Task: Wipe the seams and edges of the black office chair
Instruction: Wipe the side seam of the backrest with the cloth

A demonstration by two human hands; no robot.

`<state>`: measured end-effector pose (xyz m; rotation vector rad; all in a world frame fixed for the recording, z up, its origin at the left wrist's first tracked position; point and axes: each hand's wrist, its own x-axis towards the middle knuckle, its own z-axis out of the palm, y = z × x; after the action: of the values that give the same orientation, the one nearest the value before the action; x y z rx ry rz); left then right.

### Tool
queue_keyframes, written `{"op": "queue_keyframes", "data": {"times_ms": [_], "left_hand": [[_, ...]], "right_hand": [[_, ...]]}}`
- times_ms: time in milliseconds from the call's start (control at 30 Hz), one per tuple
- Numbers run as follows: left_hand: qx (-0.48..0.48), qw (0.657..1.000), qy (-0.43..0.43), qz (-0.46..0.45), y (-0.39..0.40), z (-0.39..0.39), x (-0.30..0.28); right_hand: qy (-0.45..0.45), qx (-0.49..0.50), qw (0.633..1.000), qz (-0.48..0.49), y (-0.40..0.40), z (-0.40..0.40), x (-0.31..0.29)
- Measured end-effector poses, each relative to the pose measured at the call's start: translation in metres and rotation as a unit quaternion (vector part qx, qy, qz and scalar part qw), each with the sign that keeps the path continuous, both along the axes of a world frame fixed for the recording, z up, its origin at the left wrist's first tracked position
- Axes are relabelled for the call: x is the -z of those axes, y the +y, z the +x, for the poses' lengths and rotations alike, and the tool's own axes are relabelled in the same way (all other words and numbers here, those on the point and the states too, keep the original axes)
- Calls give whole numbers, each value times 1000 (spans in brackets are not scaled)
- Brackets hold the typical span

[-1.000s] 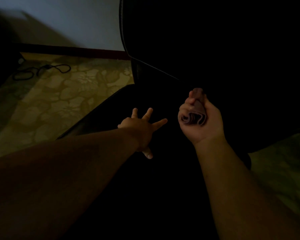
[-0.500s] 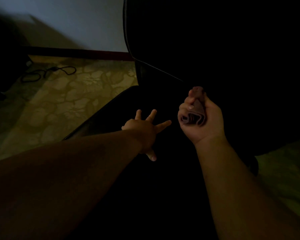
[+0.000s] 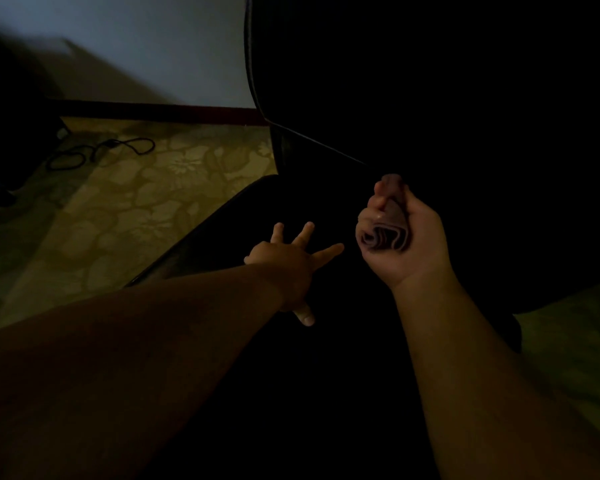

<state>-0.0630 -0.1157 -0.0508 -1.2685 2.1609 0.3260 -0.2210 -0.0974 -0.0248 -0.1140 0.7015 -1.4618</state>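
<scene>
- Right hand (image 3: 404, 237) at 3 o'clock of centre, fist upright, fingers curled round a rolled cloth (image 3: 388, 233); roll's layered end facing the camera, other end poking out above the fingers.
- Cloth's top end close to the thin pale seam (image 3: 319, 145) on the chair; contact too dark to tell.
- Left hand (image 3: 284, 265) just at 9 o'clock of the right one, released and splayed, fingers straight and spread, thumb pointing toward 6 o'clock, laid over the dark seat; touching or hovering, cannot tell.
- Both forearms bare, entering from 7 and 5 o'clock.
- Chair (image 3: 430, 98) filling the picture from 12 through 6 o'clock: backrest up at 1 o'clock with a piped edge down its left side, seat below, its left rim running diagonally toward 8 o'clock.
- Floor (image 3: 118, 220) with a pale flower pattern at 9 o'clock, more of it at 4 o'clock.
- Black cable (image 3: 101, 152) looped on the floor at 10 o'clock.
- Dark skirting and pale wall (image 3: 153, 46) at 11 o'clock.
</scene>
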Motion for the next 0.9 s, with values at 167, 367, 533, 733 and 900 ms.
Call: {"op": "queue_keyframes", "data": {"times_ms": [167,367,533,733,900], "left_hand": [[0,1000,-3,2,-1,0,-1],[-3,1000,-4,0,-2,0,3],[-4,1000,3,0,-2,1,3],[-1,1000,2,-3,-2,1,4],[2,1000,5,-4,-3,2,5]], "right_hand": [[61,29,997,27,-6,4,-1],[81,9,996,30,-9,4,-5],[34,-19,999,5,-7,9,-5],[41,13,999,30,-11,12,-2],[2,-35,999,-19,-9,9,-4]]}}
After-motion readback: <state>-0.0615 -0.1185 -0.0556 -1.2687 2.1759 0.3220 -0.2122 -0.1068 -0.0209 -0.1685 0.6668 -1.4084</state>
